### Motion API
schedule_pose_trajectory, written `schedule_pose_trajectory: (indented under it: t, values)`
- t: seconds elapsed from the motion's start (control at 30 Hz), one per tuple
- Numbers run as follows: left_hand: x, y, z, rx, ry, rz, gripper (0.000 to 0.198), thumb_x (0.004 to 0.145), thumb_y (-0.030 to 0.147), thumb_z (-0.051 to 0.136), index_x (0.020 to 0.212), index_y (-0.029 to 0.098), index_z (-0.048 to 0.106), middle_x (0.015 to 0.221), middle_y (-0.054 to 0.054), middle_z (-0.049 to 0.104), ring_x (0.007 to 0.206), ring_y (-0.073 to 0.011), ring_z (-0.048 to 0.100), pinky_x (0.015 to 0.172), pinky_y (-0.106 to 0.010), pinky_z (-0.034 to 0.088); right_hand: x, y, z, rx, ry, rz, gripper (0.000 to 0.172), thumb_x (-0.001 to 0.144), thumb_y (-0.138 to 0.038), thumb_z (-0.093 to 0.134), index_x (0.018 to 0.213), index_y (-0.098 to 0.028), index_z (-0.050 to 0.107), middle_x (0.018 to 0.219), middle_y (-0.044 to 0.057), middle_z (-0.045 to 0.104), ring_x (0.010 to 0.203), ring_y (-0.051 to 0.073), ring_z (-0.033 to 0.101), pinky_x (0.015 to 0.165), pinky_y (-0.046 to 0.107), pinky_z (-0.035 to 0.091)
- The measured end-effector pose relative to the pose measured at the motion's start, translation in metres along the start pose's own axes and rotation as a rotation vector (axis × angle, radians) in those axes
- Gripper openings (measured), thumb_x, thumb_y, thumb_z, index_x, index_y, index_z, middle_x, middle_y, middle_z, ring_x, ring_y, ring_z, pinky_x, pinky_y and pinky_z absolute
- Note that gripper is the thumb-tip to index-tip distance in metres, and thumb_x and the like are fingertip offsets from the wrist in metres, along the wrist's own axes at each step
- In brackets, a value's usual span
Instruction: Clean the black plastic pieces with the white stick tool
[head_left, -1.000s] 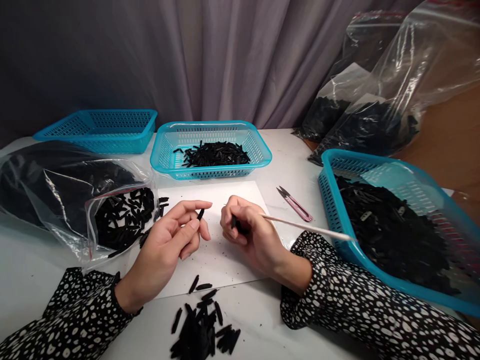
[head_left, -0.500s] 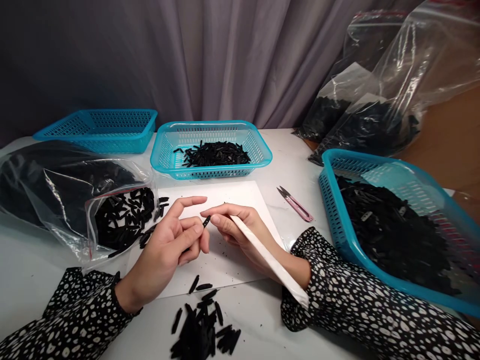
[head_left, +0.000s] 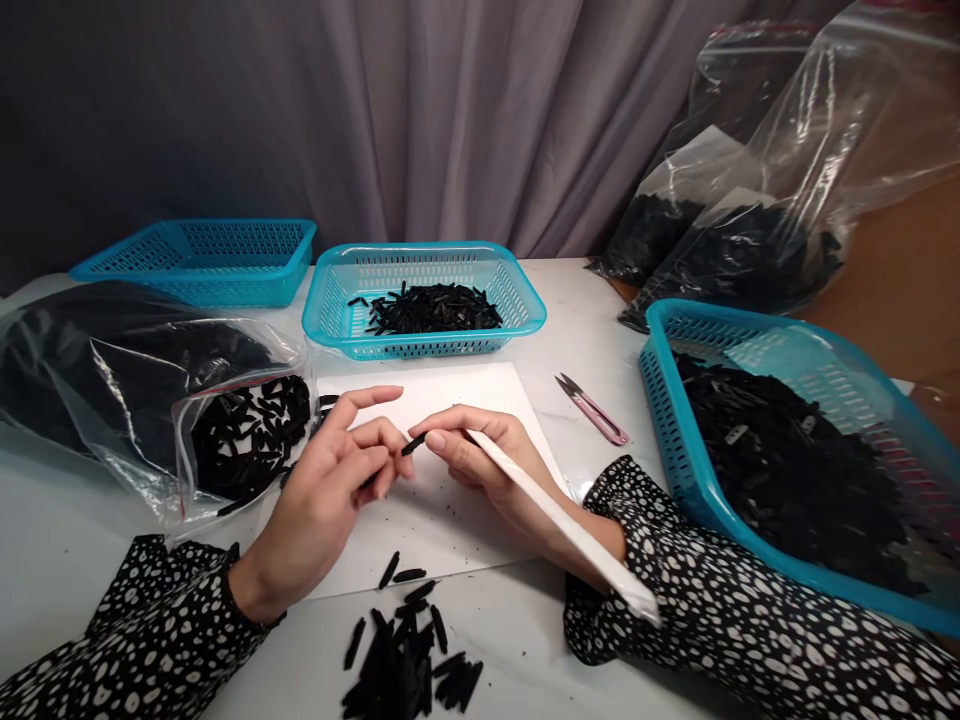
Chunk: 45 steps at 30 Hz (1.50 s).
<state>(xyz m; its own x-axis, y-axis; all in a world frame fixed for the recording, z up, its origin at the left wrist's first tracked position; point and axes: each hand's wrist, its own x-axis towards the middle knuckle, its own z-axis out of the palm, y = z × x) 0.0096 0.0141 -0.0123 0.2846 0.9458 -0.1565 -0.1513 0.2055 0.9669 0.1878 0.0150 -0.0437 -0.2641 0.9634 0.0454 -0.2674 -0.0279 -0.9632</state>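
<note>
A small black strip (head_left: 412,444) is pinched between the thumb and forefinger of my right hand (head_left: 480,455). The same hand also holds a long white stick (head_left: 559,525), wrapped-looking, which slants back over the wrist; its front end is hidden in the grip. My left hand (head_left: 330,490) is curled just left of the strip, a fingertip against the strip's near end. Something dark, likely another black strip (head_left: 367,482), shows between its thumb and bent fingers, while the forefinger stretches out above. White paper (head_left: 480,540) with dark specks lies under both hands.
Loose black strips (head_left: 397,660) are heaped at the front. Left is an open plastic bag (head_left: 127,400) of strips, behind it a blue basket (head_left: 285,290). Another blue basket (head_left: 330,320) stands ahead. Pink-handled snips (head_left: 596,412), a large basket (head_left: 667,450) and bags (head_left: 750,240) are right.
The strip has turned from showing its holed face to a thin dark side. My left thumb has drawn back from it, and the white stick's rear end has swung right.
</note>
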Motion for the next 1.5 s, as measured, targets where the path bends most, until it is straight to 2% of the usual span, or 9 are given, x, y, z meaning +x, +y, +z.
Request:
schedule_pose_trajectory:
  t: [0.27,0.33,0.53,0.73,0.83,1.0,1.17,1.33,1.5]
  values:
    - [0.008,0.004,0.003,-0.124,0.161,-0.084,0.045,0.077,0.005,0.067,0.119,0.02,0.065,0.104,-0.008,0.073,0.078,-0.0122,0.056,0.063,-0.018,0.045,-0.014,0.0,0.0,-0.491,-0.835,-0.354,0.015,0.096,-0.019,0.065,0.102,-0.014,0.077,0.089,0.007,0.08,0.072,0.012,0.068,0.07,0.021,0.053]
    - [0.007,0.001,0.002,-0.106,0.124,-0.079,0.049,0.08,0.007,0.066,0.126,0.023,0.062,0.114,-0.009,0.071,0.076,-0.0108,0.057,0.059,-0.018,0.043,-0.014,0.001,0.001,-0.517,-0.749,-0.419,0.015,0.096,-0.022,0.065,0.099,-0.015,0.077,0.086,0.006,0.08,0.069,0.012,0.068,0.068,0.021,0.053]
    - [0.005,-0.012,-0.006,-0.008,-0.045,-0.032,0.066,0.092,0.018,0.062,0.15,0.04,0.04,0.136,-0.01,0.059,0.068,-0.0078,0.057,0.061,-0.024,0.045,0.0,0.004,-0.004,-0.401,0.007,-0.288,0.016,0.095,-0.029,0.065,0.098,-0.019,0.077,0.087,0.005,0.079,0.075,0.017,0.071,0.072,0.03,0.054]
    - [0.0,-0.019,-0.008,0.155,-0.164,0.027,0.069,0.099,0.025,0.054,0.154,0.054,0.023,0.146,-0.009,0.049,0.067,-0.0079,0.06,0.059,-0.026,0.044,0.006,0.01,-0.004,-0.121,-0.152,-0.045,0.026,0.095,-0.04,0.064,0.087,-0.017,0.074,0.067,0.003,0.072,0.071,0.019,0.069,0.077,0.038,0.053]
    - [0.002,-0.017,-0.006,0.122,-0.116,0.023,0.068,0.098,0.027,0.057,0.155,0.049,0.025,0.143,-0.011,0.052,0.061,-0.0068,0.059,0.049,-0.023,0.037,0.007,0.009,-0.005,-0.102,-0.02,-0.024,0.021,0.086,-0.039,0.075,0.083,-0.018,0.075,0.072,0.003,0.071,0.07,0.018,0.063,0.074,0.035,0.05]
    - [0.009,-0.009,-0.003,0.072,0.072,-0.003,0.066,0.093,0.03,0.064,0.152,0.027,0.034,0.1,-0.008,0.07,0.046,-0.0065,0.053,0.04,-0.021,0.027,0.008,0.005,-0.005,0.043,0.077,0.066,0.022,0.081,-0.04,0.079,0.079,-0.018,0.076,0.072,0.002,0.067,0.067,0.015,0.054,0.068,0.032,0.045]
    - [0.008,-0.004,-0.001,0.09,0.138,-0.034,0.06,0.091,0.034,0.066,0.144,0.018,0.042,0.061,0.004,0.062,0.04,-0.0077,0.046,0.04,-0.02,0.024,0.007,0.006,-0.003,0.122,0.089,0.09,0.024,0.076,-0.042,0.083,0.077,-0.019,0.077,0.06,-0.002,0.056,0.061,0.013,0.047,0.06,0.028,0.039]
    - [0.009,-0.007,-0.004,0.114,0.146,-0.024,0.026,0.091,0.036,0.068,0.109,0.018,0.061,0.08,-0.003,0.073,0.041,-0.003,0.044,0.042,-0.019,0.023,0.007,0.006,-0.003,0.134,0.114,0.123,0.03,0.071,-0.046,0.086,0.077,-0.018,0.077,0.054,-0.006,0.044,0.057,0.011,0.038,0.055,0.027,0.03]
    - [0.011,-0.009,-0.004,0.1,0.136,-0.05,0.029,0.088,0.04,0.072,0.108,0.021,0.06,0.084,-0.002,0.074,0.041,-0.0024,0.044,0.042,-0.019,0.022,0.004,0.001,0.0,0.129,0.12,0.182,0.031,0.074,-0.046,0.084,0.08,-0.017,0.076,0.049,-0.01,0.034,0.05,0.008,0.021,0.049,0.027,0.015]
